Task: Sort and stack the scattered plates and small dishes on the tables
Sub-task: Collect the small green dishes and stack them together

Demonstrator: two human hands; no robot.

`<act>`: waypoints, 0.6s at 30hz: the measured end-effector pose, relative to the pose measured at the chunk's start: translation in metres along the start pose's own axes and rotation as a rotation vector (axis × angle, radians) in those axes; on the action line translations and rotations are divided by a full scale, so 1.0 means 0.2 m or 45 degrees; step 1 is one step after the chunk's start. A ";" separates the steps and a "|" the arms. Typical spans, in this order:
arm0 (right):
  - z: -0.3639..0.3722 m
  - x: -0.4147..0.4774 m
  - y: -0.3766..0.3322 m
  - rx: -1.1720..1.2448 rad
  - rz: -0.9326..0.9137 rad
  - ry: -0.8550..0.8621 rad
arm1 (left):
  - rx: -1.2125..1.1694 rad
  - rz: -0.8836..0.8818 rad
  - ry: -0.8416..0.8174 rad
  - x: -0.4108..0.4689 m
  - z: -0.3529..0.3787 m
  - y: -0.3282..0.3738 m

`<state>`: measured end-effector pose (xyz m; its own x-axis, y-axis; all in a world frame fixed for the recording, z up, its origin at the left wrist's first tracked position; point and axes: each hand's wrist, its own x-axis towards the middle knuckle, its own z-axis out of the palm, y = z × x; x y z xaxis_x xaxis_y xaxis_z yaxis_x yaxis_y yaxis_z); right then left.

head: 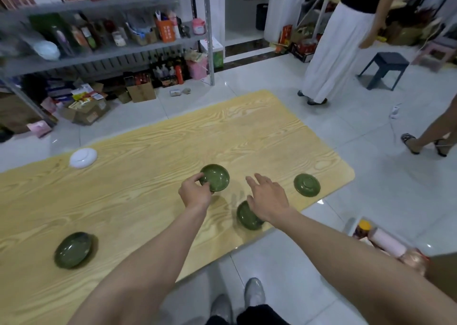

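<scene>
Holding one green dish (214, 177) tilted above the table (148, 151), the left hand (195, 191) grips its rim; the right hand (268, 198), fingers spread and empty, hovers directly over another dish (246, 217), nearer than the left.

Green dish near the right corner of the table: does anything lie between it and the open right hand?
Nothing visible does. The right hand hovers open over another green dish, and the wood between it and the far-right green dish is bare. The left hand holds a third dish, off to the other side.
</scene>
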<state>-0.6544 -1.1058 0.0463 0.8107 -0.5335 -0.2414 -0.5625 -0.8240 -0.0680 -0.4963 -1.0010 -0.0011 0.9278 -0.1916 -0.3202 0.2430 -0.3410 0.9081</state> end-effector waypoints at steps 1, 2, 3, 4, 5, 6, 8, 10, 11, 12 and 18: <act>0.02 -0.02 0.00 0.023 0.004 -0.017 | 0.010 0.000 -0.001 -0.01 -0.02 -0.03; 0.04 -0.04 -0.01 0.043 0.008 -0.033 | 0.017 -0.005 0.001 -0.02 -0.04 -0.05; 0.06 -0.05 0.00 0.057 0.011 -0.043 | 0.019 -0.011 0.006 -0.03 -0.05 -0.07; 0.07 -0.06 0.00 0.064 0.010 -0.049 | 0.022 -0.015 0.017 -0.04 -0.07 -0.08; 0.09 -0.07 0.01 0.067 0.010 -0.057 | 0.031 -0.021 0.031 -0.05 -0.08 -0.10; 0.11 -0.08 0.02 0.069 0.012 -0.067 | 0.045 -0.028 0.042 -0.06 -0.08 -0.11; 0.14 -0.08 0.04 0.083 0.014 -0.088 | 0.075 -0.041 0.058 -0.08 -0.09 -0.14; 0.19 -0.08 0.06 0.104 0.015 -0.115 | 0.090 -0.055 0.083 -0.10 -0.10 -0.16; 0.21 -0.08 0.07 0.119 0.018 -0.132 | 0.088 -0.064 0.099 -0.11 -0.10 -0.17; 0.23 -0.08 0.08 0.136 0.025 -0.152 | 0.088 -0.075 0.113 -0.12 -0.11 -0.18; 0.35 -0.05 0.13 0.357 0.112 -0.190 | 0.091 -0.148 0.142 -0.19 -0.13 -0.23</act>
<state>-0.6884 -1.1079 -0.0206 0.7359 -0.5491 -0.3961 -0.6689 -0.6804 -0.2995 -0.5352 -0.9536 -0.0245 0.9213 -0.0453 -0.3861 0.3331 -0.4201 0.8441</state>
